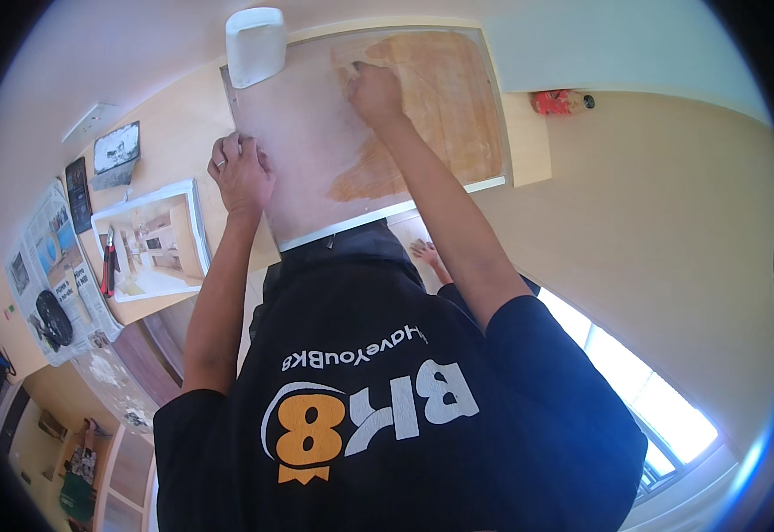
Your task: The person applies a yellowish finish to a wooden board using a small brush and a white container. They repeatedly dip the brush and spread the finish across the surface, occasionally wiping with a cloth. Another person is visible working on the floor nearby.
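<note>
A flat pinkish-brown panel with a metal-coloured edge [302,133] lies before me. An uneven orange-brown patch [458,106] covers much of its right side. My right hand [375,96] is closed over the panel near the far edge of that patch. A small dark tip shows at its fingers, but I cannot make out what they hold. Bent round the panel's left edge are the fingers of my left hand [243,176], which wears a ring. A white plastic container [256,49] stands at the panel's far left corner.
Left lie a printed room picture [169,239], red-handled pliers [109,266], newspaper [45,235], a dark phone [78,193] and a black mouse [53,317]. A red-labelled bottle [562,102] is at right. A bare hand or foot [424,252] shows below the panel. Someone [78,479] is far lower left.
</note>
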Tool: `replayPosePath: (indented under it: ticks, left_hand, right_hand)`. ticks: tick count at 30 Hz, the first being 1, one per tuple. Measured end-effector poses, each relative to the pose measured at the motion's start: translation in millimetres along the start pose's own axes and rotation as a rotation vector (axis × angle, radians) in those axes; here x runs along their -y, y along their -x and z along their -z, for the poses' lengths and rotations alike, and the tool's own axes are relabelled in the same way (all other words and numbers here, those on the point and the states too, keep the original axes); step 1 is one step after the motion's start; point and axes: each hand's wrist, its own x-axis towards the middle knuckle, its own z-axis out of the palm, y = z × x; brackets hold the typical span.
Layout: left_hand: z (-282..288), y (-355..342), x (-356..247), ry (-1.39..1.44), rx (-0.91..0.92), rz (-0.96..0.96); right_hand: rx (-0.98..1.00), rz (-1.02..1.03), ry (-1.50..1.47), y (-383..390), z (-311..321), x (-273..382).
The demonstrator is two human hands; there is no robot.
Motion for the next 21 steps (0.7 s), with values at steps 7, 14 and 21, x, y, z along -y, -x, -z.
replayPosePath:
  ticks: [7,14,21]
  left_hand:
    - [-1,0,0,-0.010,-0.006,-0.007]
    - [2,-1,0,-0.007,0.073,0.021]
    - [5,2,0,0.022,0.044,-0.002]
  right_hand:
    - [0.157,0.291,0.070,45,-9,24]
    - [0.334,0.453,-0.044,125,2,15]
    - [-0.019,0.102,-0.180,50,47,-34]
